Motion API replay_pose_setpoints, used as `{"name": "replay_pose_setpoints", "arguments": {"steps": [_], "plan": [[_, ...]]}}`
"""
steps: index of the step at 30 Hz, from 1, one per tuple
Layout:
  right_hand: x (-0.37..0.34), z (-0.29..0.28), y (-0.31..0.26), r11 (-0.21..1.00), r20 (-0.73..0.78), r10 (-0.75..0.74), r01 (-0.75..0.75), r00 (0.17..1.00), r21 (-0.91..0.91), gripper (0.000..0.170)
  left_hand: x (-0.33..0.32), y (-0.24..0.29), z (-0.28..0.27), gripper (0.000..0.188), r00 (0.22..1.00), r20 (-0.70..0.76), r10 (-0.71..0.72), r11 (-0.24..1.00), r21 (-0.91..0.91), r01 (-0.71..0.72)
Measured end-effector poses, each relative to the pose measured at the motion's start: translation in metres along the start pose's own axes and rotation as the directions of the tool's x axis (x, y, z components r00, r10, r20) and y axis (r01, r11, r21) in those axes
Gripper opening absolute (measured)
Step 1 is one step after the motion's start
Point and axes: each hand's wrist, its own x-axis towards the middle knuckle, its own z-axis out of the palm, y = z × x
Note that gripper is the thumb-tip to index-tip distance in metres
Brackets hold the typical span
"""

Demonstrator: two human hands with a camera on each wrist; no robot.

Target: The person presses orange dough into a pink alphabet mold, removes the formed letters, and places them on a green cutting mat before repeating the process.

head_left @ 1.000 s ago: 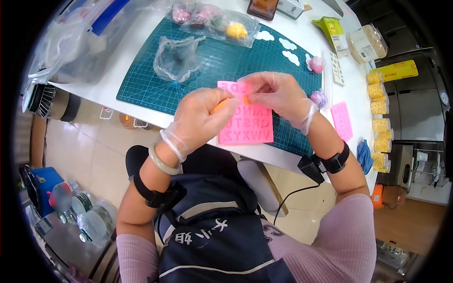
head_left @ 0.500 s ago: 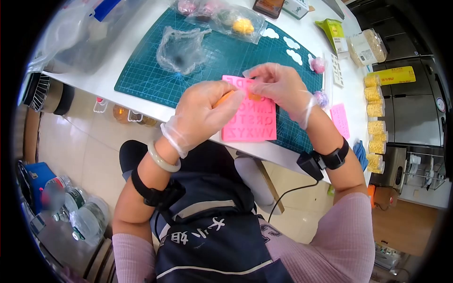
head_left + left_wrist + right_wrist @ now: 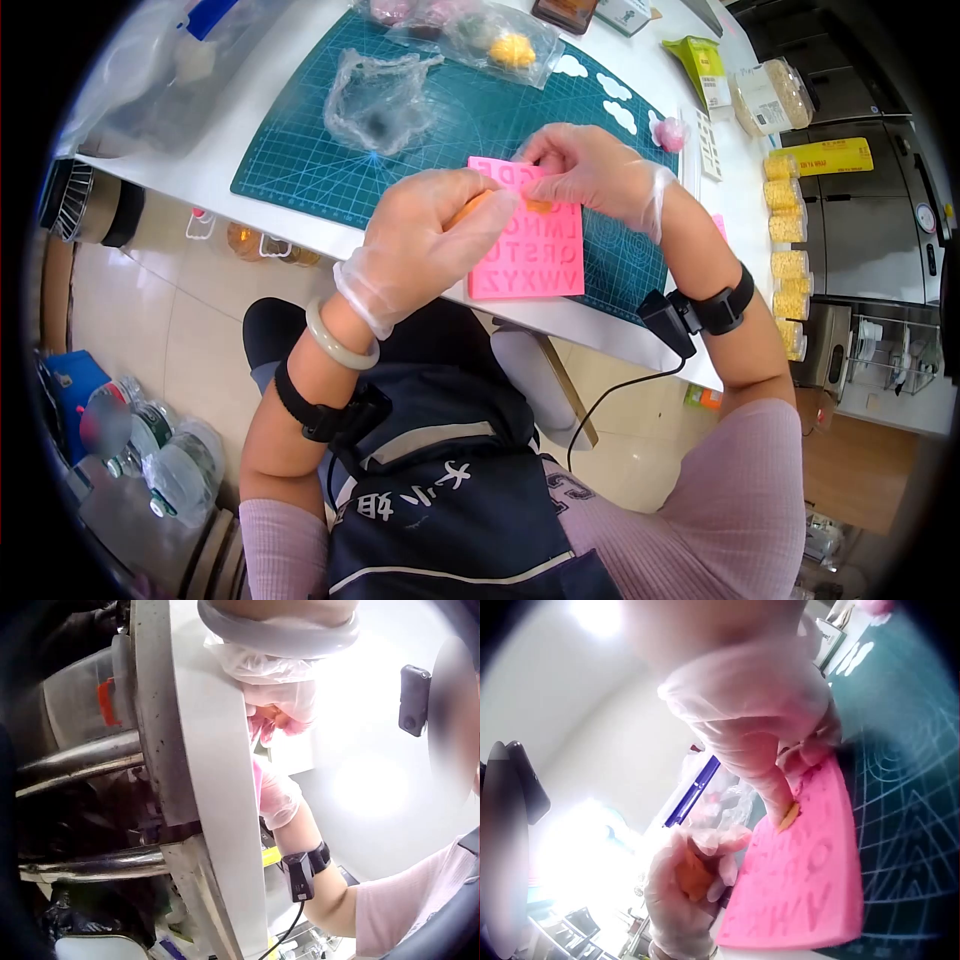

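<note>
A pink letter mold with rows of recessed letters lies at the mat's near edge. My gloved left hand curls around a lump of orange dough, over the mold's left side in the head view. At the upper right of the mold is my gloved right hand. Its thumb presses a small flat orange piece onto the letters, while the other fingers bend around the mold's edge. The left wrist view shows the left hand above the table edge, its dough mostly hidden.
A green cutting mat covers much of the white table. On it lie a crumpled clear plastic bag, bagged colored lumps with a yellow one, and white cloud shapes. A pink ball sits at the right edge.
My right hand has shifted slightly up over the mold, its thumb staying on the small orange piece. The left hand keeps its grip on the dough. The head view has shifted a little.
</note>
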Motion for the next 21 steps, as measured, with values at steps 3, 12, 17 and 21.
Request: {"name": "replay_pose_setpoints", "arguments": {"steps": [3,12,17,21], "plan": [[0.004,-0.011,-0.007,0.999,0.109,0.001,0.004,0.994,-0.047,0.027,0.001,-0.001,0.0,0.013,0.999,-0.038,0.039,0.999,0.024,-0.038],[-0.009,-0.007,0.003,0.992,0.057,-0.041,0.033,0.998,0.125,0.041,0.002,-0.003,-0.002,0.014,0.999,-0.004,-0.039,0.998,-0.043,0.039],[-0.029,0.011,0.004,0.967,-0.098,-0.127,0.145,0.987,0.211,0.042,0.003,-0.006,0.001,0.017,0.999,0.016,0.046,0.998,0.037,-0.047],[-0.036,0.021,0.008,0.975,-0.214,-0.205,0.219,0.955,0.047,0.041,0.006,0.003,0.001,0.019,0.994,0.101,-0.038,0.991,0.133,0.024]]}}
